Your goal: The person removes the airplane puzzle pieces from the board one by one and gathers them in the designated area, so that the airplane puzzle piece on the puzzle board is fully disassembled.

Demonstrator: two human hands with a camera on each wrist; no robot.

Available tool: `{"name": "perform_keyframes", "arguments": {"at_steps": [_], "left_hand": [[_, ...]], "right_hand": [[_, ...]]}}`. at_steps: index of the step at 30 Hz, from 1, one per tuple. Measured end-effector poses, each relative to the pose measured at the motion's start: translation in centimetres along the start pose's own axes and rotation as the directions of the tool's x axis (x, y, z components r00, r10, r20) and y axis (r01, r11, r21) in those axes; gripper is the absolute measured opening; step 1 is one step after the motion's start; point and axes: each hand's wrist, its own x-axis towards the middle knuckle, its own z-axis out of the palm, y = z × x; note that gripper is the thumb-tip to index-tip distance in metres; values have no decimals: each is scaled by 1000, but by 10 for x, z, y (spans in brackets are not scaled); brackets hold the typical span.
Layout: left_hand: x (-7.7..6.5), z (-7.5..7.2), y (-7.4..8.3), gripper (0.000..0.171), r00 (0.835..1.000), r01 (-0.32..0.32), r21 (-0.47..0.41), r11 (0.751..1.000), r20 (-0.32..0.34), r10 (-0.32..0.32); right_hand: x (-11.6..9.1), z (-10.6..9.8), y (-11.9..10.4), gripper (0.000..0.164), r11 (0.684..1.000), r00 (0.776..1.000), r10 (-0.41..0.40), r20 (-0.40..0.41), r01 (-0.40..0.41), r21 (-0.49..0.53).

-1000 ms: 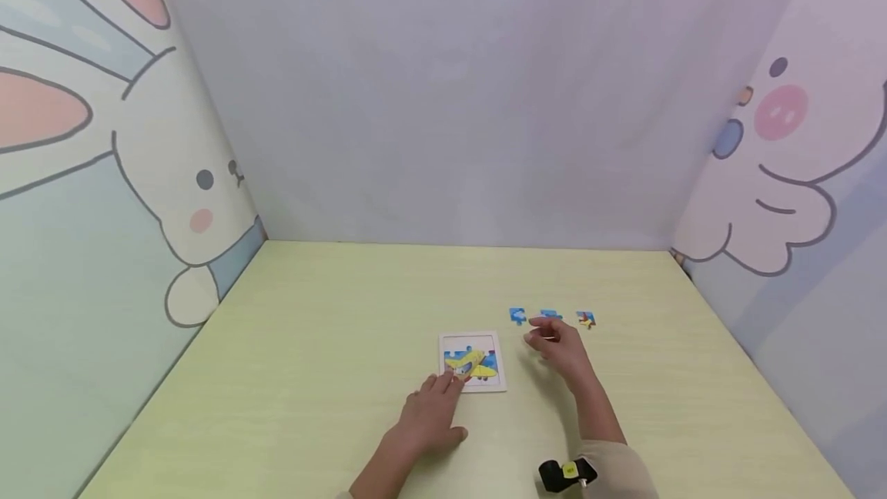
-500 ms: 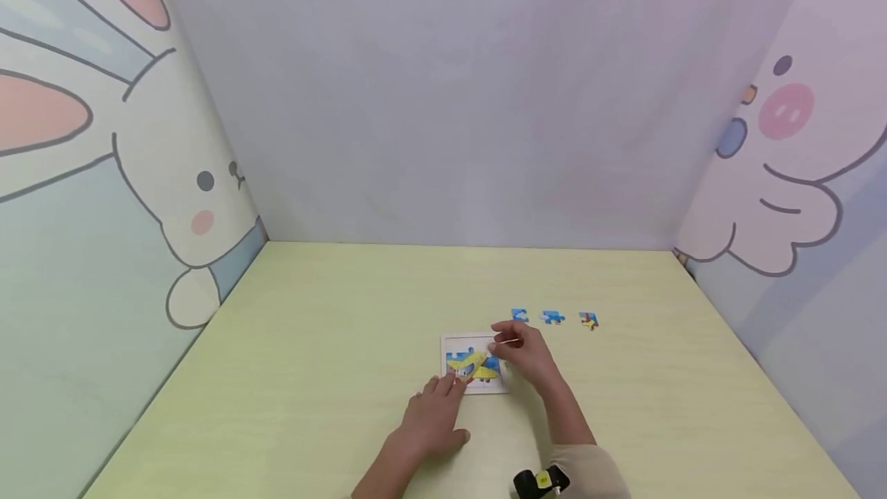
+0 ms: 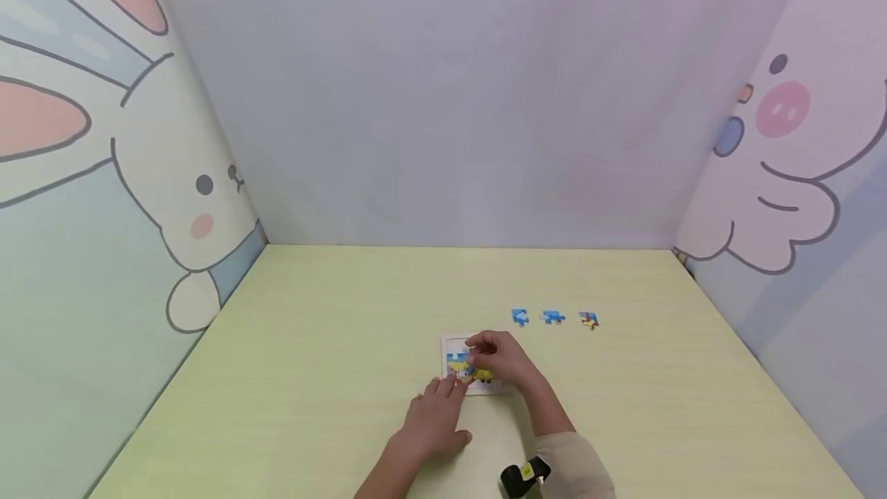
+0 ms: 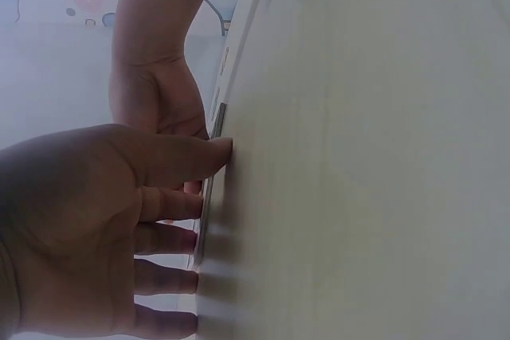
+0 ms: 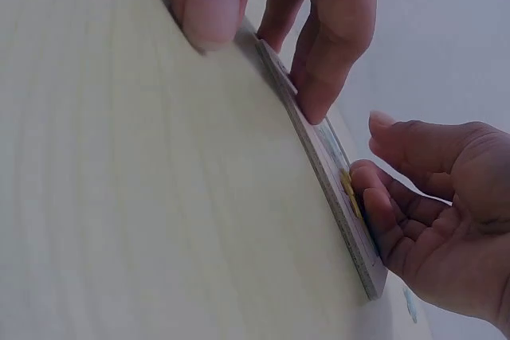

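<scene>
A small jigsaw puzzle in a white frame (image 3: 444,346) lies on the table, its lower part showing a yellow plane (image 3: 458,366) on blue. My left hand (image 3: 434,416) rests its fingertips on the frame's near left edge, with the thumb out to the side. Over the frame's upper right is my right hand (image 3: 503,360), fingers bent toward the thumb in a pinch. A puzzle piece appears to be between them, mostly hidden now. In the right wrist view the frame's edge (image 5: 328,189) shows side-on, with the right hand (image 5: 454,228) low over its top.
Three loose pieces lie in a row beyond the frame: a blue one (image 3: 520,317), another blue one (image 3: 552,317) and one with red and yellow (image 3: 589,319). A pale wall (image 3: 443,98) stands behind the light yellow table (image 3: 333,329).
My right hand has moved left from near the loose pieces to above the frame, covering its upper right, with the pinched puzzle piece. The left hand has stayed in place.
</scene>
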Motion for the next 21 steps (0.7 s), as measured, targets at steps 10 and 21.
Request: {"name": "perform_keyframes", "arguments": {"at_steps": [10,21], "left_hand": [[0,0,-1,70,1000,-10,-2,1000,-16,10],[1,2,-2,70,1000,-7,-1,1000,-18,7]], "right_hand": [[10,7,-1,16,990,1000,-20,13,21,-138],[8,12,-10,17,968,999,45,20,-39,-249]]}}
